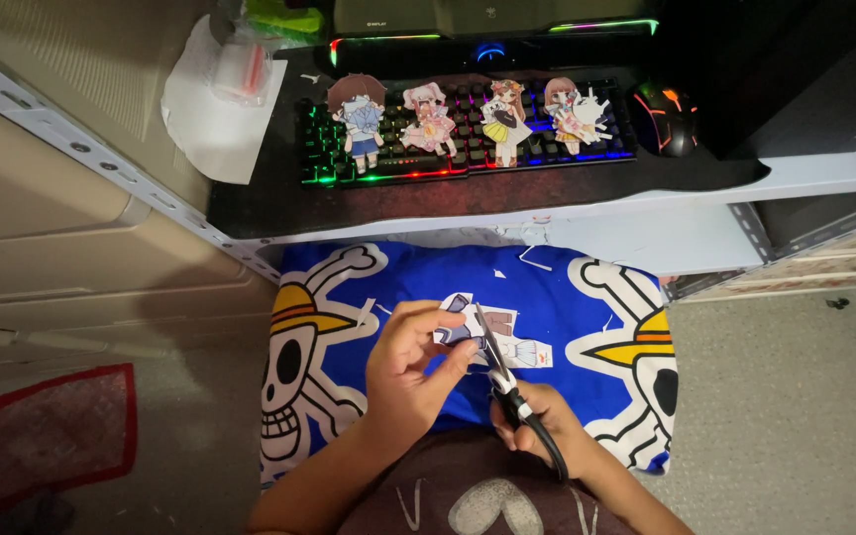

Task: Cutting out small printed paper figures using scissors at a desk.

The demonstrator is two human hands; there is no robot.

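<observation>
Four cut-out paper dolls (468, 121) already lie in a row on the lit keyboard (466, 149), far side of the worktop (279, 203). Paper scraps (532, 260) dot the blue pillow (557, 297) on the lap. One sheet (492, 337) is mid-cut, printed clothes only partly trimmed free. Left hand (410, 369) has its grip pinched on the sheet's left edge; right hand (539, 421) is closed round the scissors (497, 362), blades biting up through the sheet's middle, just right of the left fingers.
</observation>
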